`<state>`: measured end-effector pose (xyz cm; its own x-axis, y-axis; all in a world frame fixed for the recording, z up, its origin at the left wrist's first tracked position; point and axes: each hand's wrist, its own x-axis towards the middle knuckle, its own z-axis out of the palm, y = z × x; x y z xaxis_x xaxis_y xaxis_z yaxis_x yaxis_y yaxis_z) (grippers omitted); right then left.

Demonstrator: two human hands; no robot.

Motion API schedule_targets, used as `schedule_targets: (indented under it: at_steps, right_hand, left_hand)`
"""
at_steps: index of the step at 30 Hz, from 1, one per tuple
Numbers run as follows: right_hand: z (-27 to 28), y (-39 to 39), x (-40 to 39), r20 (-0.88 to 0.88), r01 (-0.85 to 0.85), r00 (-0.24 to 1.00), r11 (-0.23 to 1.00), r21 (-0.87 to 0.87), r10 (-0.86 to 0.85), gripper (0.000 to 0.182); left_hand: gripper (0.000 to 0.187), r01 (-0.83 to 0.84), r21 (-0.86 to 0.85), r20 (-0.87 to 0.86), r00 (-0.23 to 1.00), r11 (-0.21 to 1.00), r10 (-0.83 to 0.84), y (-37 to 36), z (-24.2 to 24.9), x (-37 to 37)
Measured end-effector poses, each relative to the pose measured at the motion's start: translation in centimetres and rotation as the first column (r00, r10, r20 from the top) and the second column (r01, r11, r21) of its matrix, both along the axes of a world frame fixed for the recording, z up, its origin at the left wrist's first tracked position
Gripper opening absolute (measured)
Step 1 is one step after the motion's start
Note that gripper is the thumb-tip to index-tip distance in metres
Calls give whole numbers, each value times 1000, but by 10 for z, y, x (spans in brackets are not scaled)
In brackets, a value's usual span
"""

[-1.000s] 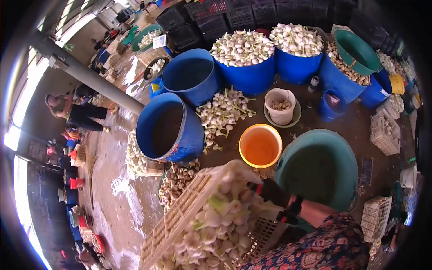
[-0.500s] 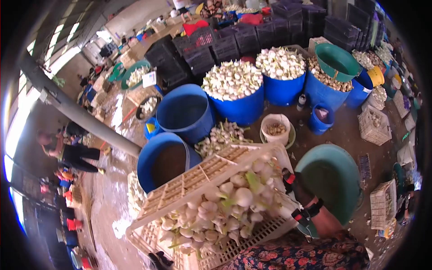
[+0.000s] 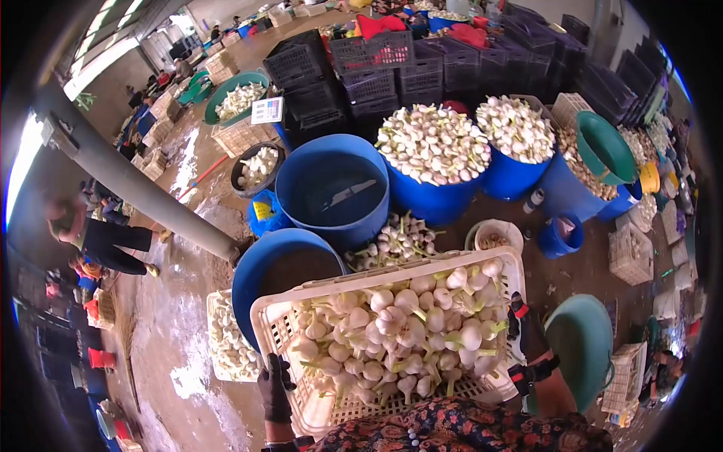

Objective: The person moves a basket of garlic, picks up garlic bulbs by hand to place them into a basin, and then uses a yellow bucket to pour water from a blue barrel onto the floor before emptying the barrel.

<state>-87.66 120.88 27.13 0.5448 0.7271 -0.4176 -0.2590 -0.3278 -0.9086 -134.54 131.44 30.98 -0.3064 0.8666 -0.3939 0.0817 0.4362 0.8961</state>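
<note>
A cream plastic crate (image 3: 273, 324) heaped with garlic bulbs (image 3: 407, 328) is held in front of my body. My left hand (image 3: 276, 388), in a dark glove, grips the crate's near left side. On the opposite side my right hand (image 3: 527, 330), also gloved, is closed on the crate's end wall; its fingers are partly hidden. Just beyond the crate stands a blue tub (image 3: 275, 260). A loose pile of garlic (image 3: 399, 241) lies on the floor behind it.
A second blue tub (image 3: 331, 218) and a garlic-filled blue barrel (image 3: 433, 192) stand ahead. To the right is a green tub (image 3: 595, 339). Another crate of garlic (image 3: 230, 339) sits left on the wet floor. A grey pole (image 3: 143, 184) slants across the left. A person (image 3: 113, 233) stands farther left.
The crate has gone from steeply tilted to nearly level, and the garlic in it lies more evenly. My left hand has come into fuller view at its left side. The view has shifted.
</note>
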Motion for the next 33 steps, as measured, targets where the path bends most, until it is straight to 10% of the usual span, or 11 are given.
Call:
schedule_targets:
  at_steps: [14,21,27,33]
  right_hand:
    - [11,285,34,-160,32,987,998,48,-24,46]
    - [-118,348,28,-209,83,974,997,-6,-82,39]
    - [-93,399,40,-242,90,959,968,-234,-148,44]
    - [-96,410,36,-94,196,962,886,-421,-258,43]
  left_hand:
    - [54,17,155,-91,996,988,-3,275,46,42]
    - [48,209,42,-192,961,977,-198,440,-45,66]
    - [68,215,-223,-553,775,951,-305,554,-121,80]
    - [54,210,-100,-603,765,973,-227,549,-122,83]
